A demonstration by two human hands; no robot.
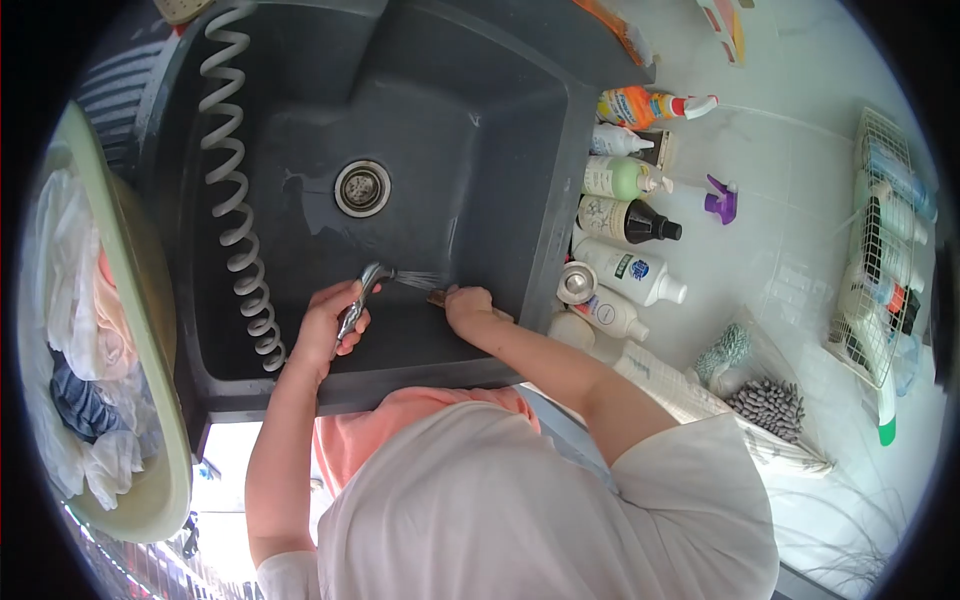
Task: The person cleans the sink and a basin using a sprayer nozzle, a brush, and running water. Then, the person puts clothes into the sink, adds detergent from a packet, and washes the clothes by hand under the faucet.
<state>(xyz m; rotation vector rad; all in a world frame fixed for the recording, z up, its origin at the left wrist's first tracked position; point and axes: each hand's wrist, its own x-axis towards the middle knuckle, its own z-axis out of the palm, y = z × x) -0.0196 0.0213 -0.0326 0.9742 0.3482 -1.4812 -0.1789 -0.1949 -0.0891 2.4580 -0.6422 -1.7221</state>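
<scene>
My left hand is wrapped round the grip of a silver handheld sprayer, low in the dark grey sink. Thin streams of water run from its head to the right, towards my right hand. The fingers of that hand are closed on a brown wooden-looking piece, mostly hidden, so its kind does not show. A metal drain strainer sits in the sink floor beyond both hands. The basin surface looks wet around it.
A grey coiled hose runs along the sink's left side. Left of it is a pale green tub of clothes and plastic bags. Several bottles, including a white one and an orange spray bottle, line the right edge. A wire basket is farther right.
</scene>
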